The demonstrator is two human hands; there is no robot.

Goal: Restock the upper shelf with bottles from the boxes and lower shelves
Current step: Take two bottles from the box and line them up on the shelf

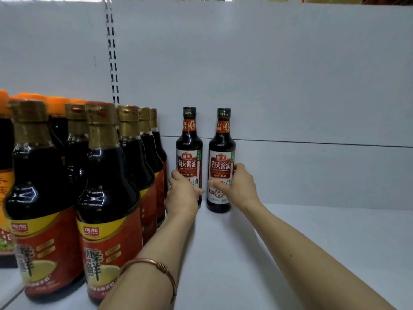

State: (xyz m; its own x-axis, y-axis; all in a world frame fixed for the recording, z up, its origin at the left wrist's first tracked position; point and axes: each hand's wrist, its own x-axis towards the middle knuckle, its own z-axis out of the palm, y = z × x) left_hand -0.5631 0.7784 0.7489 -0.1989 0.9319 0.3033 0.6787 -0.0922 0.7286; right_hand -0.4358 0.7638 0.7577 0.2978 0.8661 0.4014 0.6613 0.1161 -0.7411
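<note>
Two dark soy sauce bottles are seen standing upright at the far side of the white shelf, close to the white back panel. They stand just beside each other, with a narrow gap between them.

The left bottle is gripped by the left hand around its lower part; the fingers are curled round the label, so the bottom of this bottle is hidden. A copper-coloured bangle is worn on the left forearm.

The right bottle is held by the right hand at the level of its label. The thumb is laid across the front of the label and the fingers are wrapped round the right side of the bottle. The base of this bottle is seen resting on the shelf.

On the left part of the shelf, a group of larger bottles with gold neck wraps and red and yellow labels is arranged in rows running from near to far. The farthest of these stand just beside the left hand. Behind them, at the far left, some bottles with orange caps are partly visible.

A slotted upright strip is fixed on the back panel, above the larger bottles.
</note>
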